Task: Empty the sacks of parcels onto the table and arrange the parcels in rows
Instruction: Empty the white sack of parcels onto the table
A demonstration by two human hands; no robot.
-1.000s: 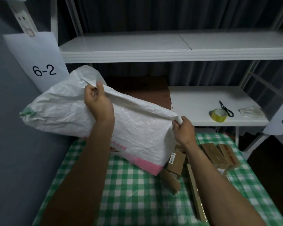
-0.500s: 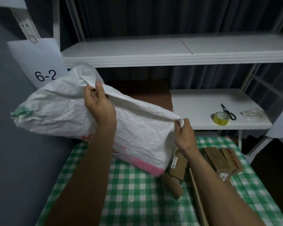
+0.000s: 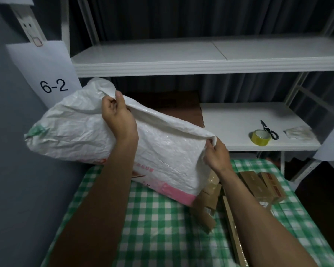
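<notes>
A white woven sack (image 3: 81,130) is held above the green-checked table (image 3: 162,228), tipped so that its pink-banded mouth end points down and to the right, toward the cardboard parcels (image 3: 210,197) heaped at the mouth. Its long axis runs from upper left, near the "6-2" sign (image 3: 52,81), to lower right. The upper fold of the sack is clamped by the curled fingers and thumb of the left hand (image 3: 120,120); a corner of the fabric is pinched by the right hand (image 3: 217,157). Further parcels (image 3: 262,185) lie on the cloth beyond the right forearm. Risk is judged as follows: the heap sits toward the table's right side, so parcels shaken out abruptly could slide off that edge; a slipping pinch (the right-hand hold is small) could let the sack sag and trap any contents.
</notes>
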